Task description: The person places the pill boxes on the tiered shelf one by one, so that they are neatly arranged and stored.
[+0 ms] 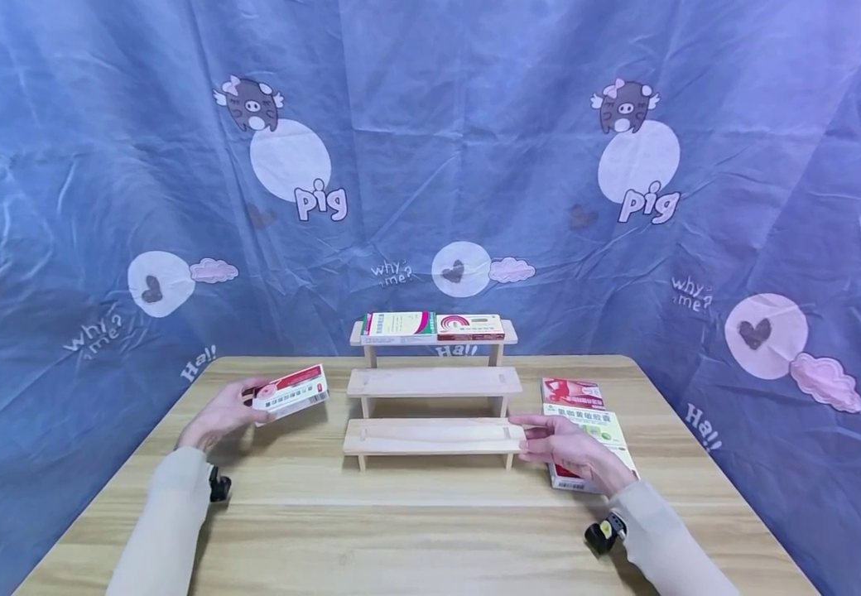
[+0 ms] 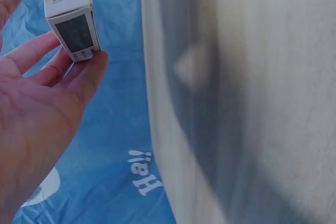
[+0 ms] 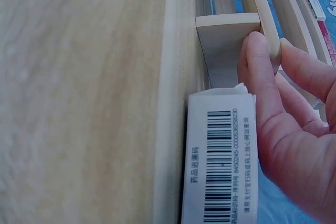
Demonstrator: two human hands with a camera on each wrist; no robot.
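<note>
My left hand (image 1: 216,411) grips a red-and-white medicine box (image 1: 292,394) by its left end, above the left side of the table. In the left wrist view the small end of this box (image 2: 76,34) sits between thumb and fingers. At the centre stands a three-tier wooden display rack (image 1: 430,436). My right hand (image 1: 570,449) pinches the right end of its lowest board; in the right wrist view, fingers (image 3: 258,59) and thumb lie on opposite faces of that board. Two medicine boxes, one white-green-purple (image 1: 399,325) and one white-red (image 1: 469,326), lie side by side on the top tier.
Several more medicine boxes lie at the table's right, among them a red one (image 1: 574,393) at the back and a yellow-green one (image 1: 587,420). The right hand partly covers the nearest. A blue printed curtain (image 1: 460,165) surrounds the wooden table (image 1: 371,530).
</note>
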